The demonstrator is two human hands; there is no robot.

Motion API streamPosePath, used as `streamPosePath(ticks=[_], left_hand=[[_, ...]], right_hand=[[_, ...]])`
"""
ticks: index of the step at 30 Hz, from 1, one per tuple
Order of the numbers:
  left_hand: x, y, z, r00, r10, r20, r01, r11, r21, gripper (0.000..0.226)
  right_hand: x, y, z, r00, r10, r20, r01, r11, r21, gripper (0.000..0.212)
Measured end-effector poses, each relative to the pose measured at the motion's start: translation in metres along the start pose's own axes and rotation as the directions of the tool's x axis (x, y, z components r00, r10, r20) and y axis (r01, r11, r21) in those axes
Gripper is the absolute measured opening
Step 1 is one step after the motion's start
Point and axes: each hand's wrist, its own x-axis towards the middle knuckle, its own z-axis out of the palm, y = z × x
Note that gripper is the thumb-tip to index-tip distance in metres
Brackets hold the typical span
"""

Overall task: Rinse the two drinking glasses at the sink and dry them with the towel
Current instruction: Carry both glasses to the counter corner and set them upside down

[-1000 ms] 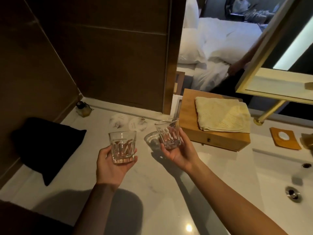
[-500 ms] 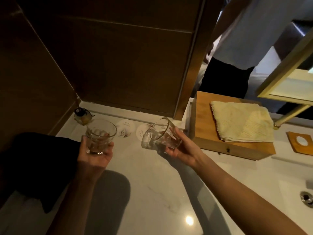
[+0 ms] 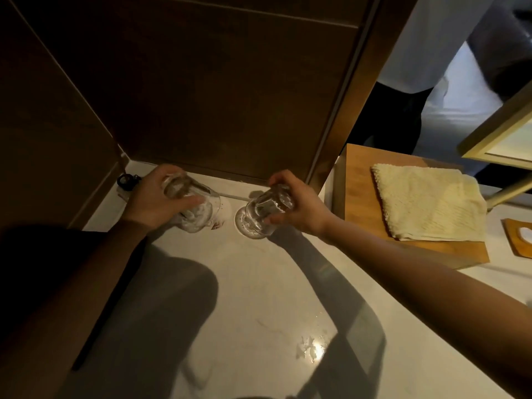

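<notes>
Both glasses have been carried toward the back of the worktop [image 3: 259, 298] and tipped over since the earlier frame, when the left one stood upright in the hand. Left hand [image 3: 149, 200]: fingers and thumb curled round the left glass [image 3: 198, 210], mouth slanting down over a round paper coaster [image 3: 225, 208] near the back-left corner. Right hand [image 3: 302, 208]: fingers curled round the right glass [image 3: 264, 211], likewise tilted, rim low over the surface just beside the first; whether either rim touches cannot be told. Folded cream towel [image 3: 426, 203] lies on a wooden box [image 3: 359, 197] toward the back-right, well apart from the glasses. Small dark-capped bottle [image 3: 126, 180] sits in the back-left corner. Water droplets [image 3: 312, 345] glint near the front edge.
</notes>
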Motion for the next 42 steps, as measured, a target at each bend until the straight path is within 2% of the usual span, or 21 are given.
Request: streamPosePath(ticks=[2, 4, 6, 10, 16, 25, 42], left_hand=[[0.005, 0.003, 0.006, 0.990, 0.131, 0.046, -0.137, 0.972, 0.191, 0.060], [0.008, 0.003, 0.013, 0.978, 0.189, 0.091, -0.209, 0.918, 0.336, 0.063], [0.011, 0.004, 0.020, 0.965, 0.231, 0.122, -0.261, 0.865, 0.429, 0.064], [0.017, 0.001, 0.029, 0.939, 0.296, 0.174, -0.344, 0.796, 0.499, 0.065], [0.023, -0.010, 0.036, 0.928, 0.301, 0.222, -0.373, 0.773, 0.514, 0.064], [0.027, -0.012, 0.040, 0.928, 0.277, 0.249, -0.371, 0.744, 0.556, 0.070], [0.035, -0.020, 0.045, 0.926, 0.266, 0.267, -0.370, 0.774, 0.514, 0.067]], right_hand=[[0.009, -0.005, 0.003, 0.995, -0.080, 0.051, 0.089, 0.973, -0.212, 0.073], [0.016, -0.007, 0.008, 0.986, -0.141, 0.091, 0.165, 0.922, -0.349, 0.078], [0.021, -0.008, 0.014, 0.981, -0.160, 0.114, 0.193, 0.893, -0.408, 0.082], [0.025, -0.009, 0.023, 0.981, -0.145, 0.129, 0.187, 0.884, -0.428, 0.089], [0.028, -0.009, 0.030, 0.974, -0.143, 0.174, 0.213, 0.835, -0.507, 0.086], [0.033, -0.016, 0.039, 0.972, -0.152, 0.182, 0.227, 0.817, -0.530, 0.080], [0.031, -0.012, 0.037, 0.967, -0.162, 0.198, 0.248, 0.789, -0.562, 0.080]])
